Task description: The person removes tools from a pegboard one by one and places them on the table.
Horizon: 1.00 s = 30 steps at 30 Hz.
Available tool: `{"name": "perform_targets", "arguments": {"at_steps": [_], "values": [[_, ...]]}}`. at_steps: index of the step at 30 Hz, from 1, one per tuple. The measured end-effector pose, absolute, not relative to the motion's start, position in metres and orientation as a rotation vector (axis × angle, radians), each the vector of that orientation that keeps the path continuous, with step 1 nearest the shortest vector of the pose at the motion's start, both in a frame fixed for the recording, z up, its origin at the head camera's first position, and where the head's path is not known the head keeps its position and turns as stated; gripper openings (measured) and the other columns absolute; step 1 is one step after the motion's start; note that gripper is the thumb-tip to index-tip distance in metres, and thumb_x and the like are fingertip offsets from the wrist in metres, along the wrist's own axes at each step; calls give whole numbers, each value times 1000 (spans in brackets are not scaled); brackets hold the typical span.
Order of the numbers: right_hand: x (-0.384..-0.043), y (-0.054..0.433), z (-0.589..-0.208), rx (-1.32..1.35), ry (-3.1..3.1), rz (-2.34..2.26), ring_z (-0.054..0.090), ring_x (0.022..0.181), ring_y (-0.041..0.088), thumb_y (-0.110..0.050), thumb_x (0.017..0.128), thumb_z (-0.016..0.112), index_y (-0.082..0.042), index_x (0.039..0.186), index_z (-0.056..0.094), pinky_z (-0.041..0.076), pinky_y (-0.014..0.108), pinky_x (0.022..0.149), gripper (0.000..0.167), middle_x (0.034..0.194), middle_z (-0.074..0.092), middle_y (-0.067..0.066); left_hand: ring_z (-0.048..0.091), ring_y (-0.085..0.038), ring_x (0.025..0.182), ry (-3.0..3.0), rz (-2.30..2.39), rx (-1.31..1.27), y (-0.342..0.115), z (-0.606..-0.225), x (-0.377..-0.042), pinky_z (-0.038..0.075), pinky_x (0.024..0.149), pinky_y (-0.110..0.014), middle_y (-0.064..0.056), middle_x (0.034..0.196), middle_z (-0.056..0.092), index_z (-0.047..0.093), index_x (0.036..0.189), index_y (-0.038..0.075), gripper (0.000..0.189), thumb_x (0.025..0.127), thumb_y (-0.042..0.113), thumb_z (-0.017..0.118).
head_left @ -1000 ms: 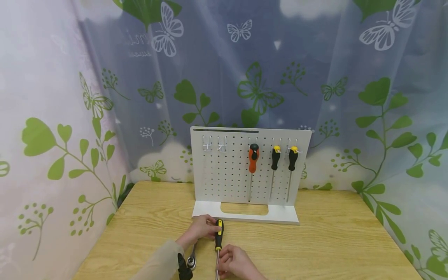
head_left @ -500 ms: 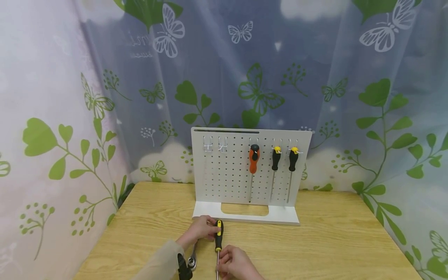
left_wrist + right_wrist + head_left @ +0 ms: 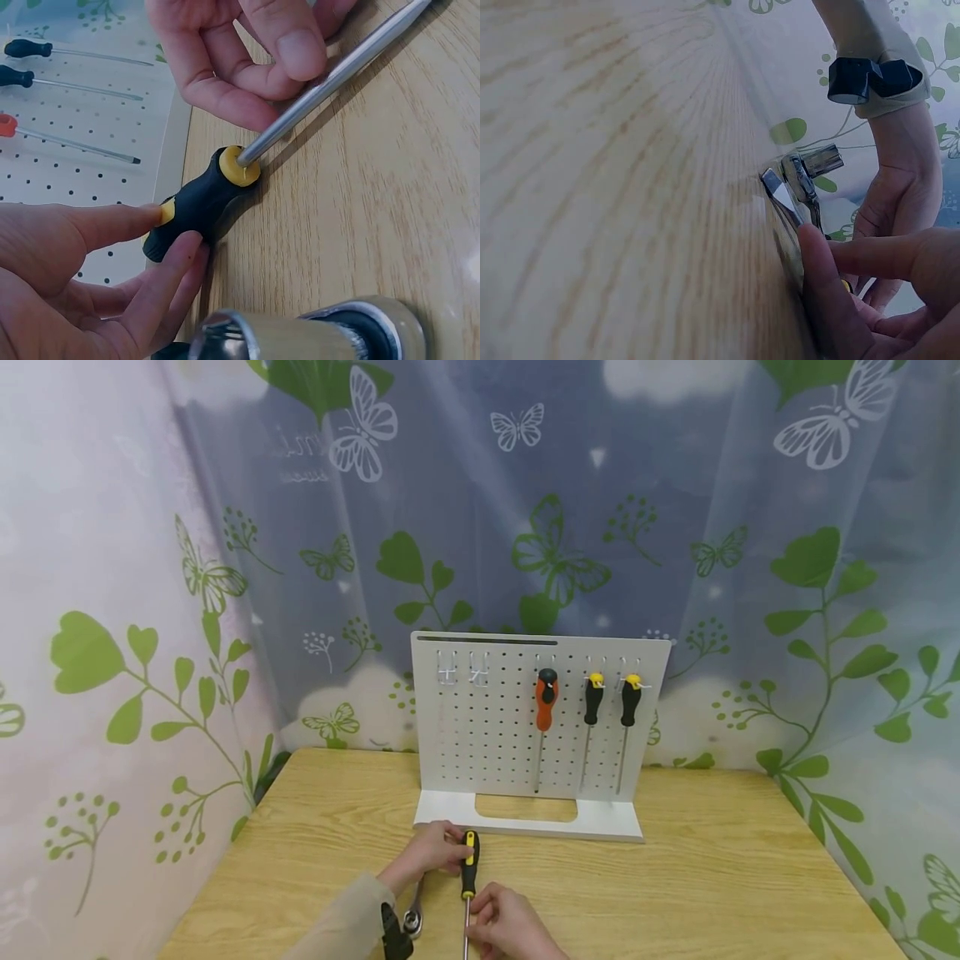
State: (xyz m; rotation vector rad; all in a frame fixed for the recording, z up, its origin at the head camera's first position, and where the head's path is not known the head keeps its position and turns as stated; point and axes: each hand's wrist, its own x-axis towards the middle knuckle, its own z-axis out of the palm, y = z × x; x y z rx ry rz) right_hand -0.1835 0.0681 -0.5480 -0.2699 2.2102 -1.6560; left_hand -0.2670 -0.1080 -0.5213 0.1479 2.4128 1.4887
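A flat-blade screwdriver (image 3: 468, 881) with a black and yellow handle lies along the wooden table, its handle towards the pegboard. My left hand (image 3: 432, 852) pinches the handle (image 3: 206, 199) between thumb and fingers. On the steel shaft (image 3: 330, 86), my right hand (image 3: 512, 923) pinches with thumb and fingertips; its flat tip (image 3: 778, 191) shows in the right wrist view. Just left of the screwdriver, partly under my left wrist, lies a ratchet wrench (image 3: 412, 920) with a socket on its head.
A white pegboard (image 3: 480, 735) stands behind my hands. An orange and black screwdriver (image 3: 545, 702) and two black ones with yellow tops, such as the rightmost screwdriver (image 3: 629, 703), hang on it. Bare hooks (image 3: 447, 672) are at its upper left. A patterned curtain (image 3: 465, 502) surrounds the table.
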Motion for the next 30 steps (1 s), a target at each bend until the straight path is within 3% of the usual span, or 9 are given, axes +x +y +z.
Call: {"name": "perform_targets", "arguments": {"at_steps": [7, 16, 25, 30], "values": [[-187, 78, -550, -286, 2181, -1707, 59, 52, 15, 6, 87, 65, 1, 101, 61, 58, 28, 46, 16, 80, 61, 7, 73, -26, 73, 2428, 1491, 147, -108, -517, -268, 64, 67, -34, -17, 92, 71, 59, 115, -13, 32, 91, 3, 73], [-197, 94, -549, -370, 2171, -1782, 64, 59, 18, -4, 95, 67, 4, 110, 63, 61, 35, 48, 18, 88, 65, 8, 73, -27, 76, 2539, 1434, 174, -111, -510, -274, 64, 66, -36, -15, 94, 72, 63, 112, -9, 28, 92, 8, 73], [-210, 115, -538, -345, 2208, -1867, 69, 68, 25, -6, 98, 65, 9, 116, 60, 63, 43, 54, 24, 95, 65, 12, 71, -40, 90, 2529, 1584, 219, -115, -493, -284, 65, 75, -42, -21, 101, 69, 61, 115, -12, 27, 96, 6, 67], [-219, 127, -530, -313, 2239, -1917, 69, 74, 25, -7, 98, 64, 10, 120, 59, 64, 42, 57, 28, 99, 65, 15, 70, -36, 95, 2574, 1612, 299, -117, -482, -293, 64, 77, -38, -22, 110, 68, 62, 118, -10, 26, 100, 8, 64]]}}
